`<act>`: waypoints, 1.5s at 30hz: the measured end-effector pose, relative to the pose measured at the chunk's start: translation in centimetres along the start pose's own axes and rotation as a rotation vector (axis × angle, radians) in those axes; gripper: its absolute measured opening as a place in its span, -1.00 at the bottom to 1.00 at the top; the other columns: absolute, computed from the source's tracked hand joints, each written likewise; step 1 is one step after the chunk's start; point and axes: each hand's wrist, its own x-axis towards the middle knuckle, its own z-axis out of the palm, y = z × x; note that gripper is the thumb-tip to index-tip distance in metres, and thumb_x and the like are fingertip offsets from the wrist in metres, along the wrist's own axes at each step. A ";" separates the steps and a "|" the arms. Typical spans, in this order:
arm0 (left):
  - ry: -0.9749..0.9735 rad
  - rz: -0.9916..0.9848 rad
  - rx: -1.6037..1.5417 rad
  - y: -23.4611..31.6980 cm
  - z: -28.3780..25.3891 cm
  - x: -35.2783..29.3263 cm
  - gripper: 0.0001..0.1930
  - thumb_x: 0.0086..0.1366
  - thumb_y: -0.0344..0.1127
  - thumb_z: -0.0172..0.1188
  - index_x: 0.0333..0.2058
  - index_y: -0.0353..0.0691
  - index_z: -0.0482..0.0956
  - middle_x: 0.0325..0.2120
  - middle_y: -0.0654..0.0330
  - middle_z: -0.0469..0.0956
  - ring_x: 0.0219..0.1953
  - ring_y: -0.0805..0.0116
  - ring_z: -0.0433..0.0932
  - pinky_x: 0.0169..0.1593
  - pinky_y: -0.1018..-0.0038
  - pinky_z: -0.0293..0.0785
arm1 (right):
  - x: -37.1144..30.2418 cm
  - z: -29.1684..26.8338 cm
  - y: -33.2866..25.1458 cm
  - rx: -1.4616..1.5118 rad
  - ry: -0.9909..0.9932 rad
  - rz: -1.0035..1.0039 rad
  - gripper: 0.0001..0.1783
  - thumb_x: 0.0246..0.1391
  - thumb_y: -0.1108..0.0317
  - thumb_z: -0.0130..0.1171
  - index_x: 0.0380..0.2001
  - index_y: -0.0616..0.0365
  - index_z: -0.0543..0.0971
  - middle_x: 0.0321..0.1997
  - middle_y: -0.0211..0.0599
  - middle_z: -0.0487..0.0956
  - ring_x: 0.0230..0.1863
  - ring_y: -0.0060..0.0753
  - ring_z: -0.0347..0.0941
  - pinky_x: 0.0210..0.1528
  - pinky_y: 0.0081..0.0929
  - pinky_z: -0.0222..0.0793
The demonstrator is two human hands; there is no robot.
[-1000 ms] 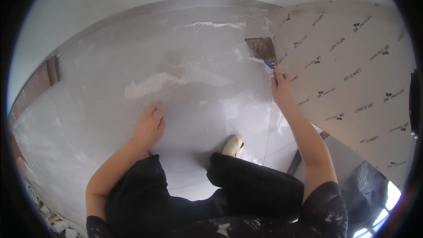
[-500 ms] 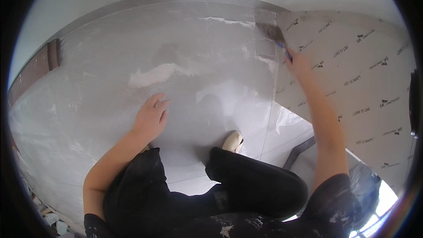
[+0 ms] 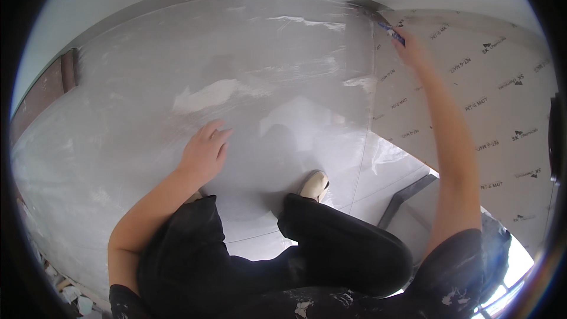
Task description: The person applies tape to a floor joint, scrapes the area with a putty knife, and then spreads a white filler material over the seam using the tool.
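Right hand (image 3: 413, 53) stretched up and out, fingers wrapped on the blue handle of a flat metal putty knife (image 3: 378, 18). Blade lies up-left of the hand, at the top of the seam where the grey skimmed wall panel (image 3: 248, 82) meets the film-covered beige board (image 3: 484, 118). Long axis diagonal. Left hand (image 3: 204, 153) nearer me, fingers spread flat on the panel, holding nothing.

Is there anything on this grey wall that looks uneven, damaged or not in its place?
Yes. White filler patches and streaks lie unevenly across the grey wall panel, unsmoothed. The right hand holds a putty knife at the top seam; the left hand rests flat on the panel.
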 end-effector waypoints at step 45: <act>0.001 -0.053 0.002 -1.0 0.1 -0.1 -0.72 0.13 -0.45 0.12 -0.14 -0.18 0.51 -0.04 0.06 0.40 -0.18 0.09 0.49 -0.10 0.27 0.46 | -5.6 6.9 2.1 0.154 0.040 -0.027 -0.50 0.09 0.18 0.12 0.12 -0.01 0.41 -0.23 0.11 0.54 -0.16 0.12 0.49 -0.17 -0.15 0.39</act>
